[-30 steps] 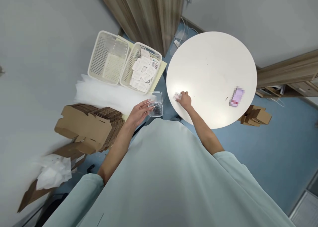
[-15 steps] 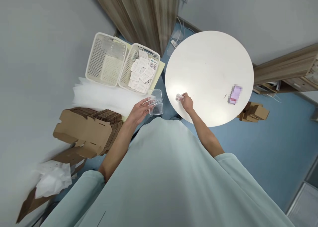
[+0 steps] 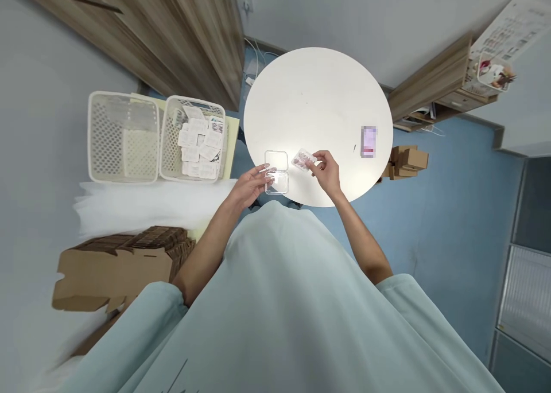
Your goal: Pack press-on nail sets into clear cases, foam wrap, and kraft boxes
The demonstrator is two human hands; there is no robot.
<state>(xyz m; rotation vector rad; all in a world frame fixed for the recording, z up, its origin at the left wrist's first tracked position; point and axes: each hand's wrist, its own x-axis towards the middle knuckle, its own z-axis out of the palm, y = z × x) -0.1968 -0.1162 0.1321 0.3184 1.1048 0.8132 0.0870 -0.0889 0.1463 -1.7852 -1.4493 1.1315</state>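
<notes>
My left hand (image 3: 251, 186) grips a clear plastic case (image 3: 276, 182) by its left side, near the table's front left edge. The case is hinged open, its two halves spread one above the other. In my right hand (image 3: 326, 171), pinched between thumb and fingers, is a small clear pack (image 3: 303, 159) with reddish items in it; the kind of items is too small to make out. The pack is held just right of the case, apart from it, over the round white table (image 3: 318, 94).
Left of me stand two white perforated baskets; the right basket (image 3: 161, 152) holds several white-backed packs (image 3: 198, 146). White foam sheets (image 3: 150, 206) and flattened cardboard boxes (image 3: 124, 272) lie nearer. A blurred purple object (image 3: 368, 141) lies on the table's right. Brown boxes (image 3: 408, 160) stand beyond.
My view has turned to the right. Both hands are now over the table's front left part; the case has come from beside the table, and the pack is turned and more visible.
</notes>
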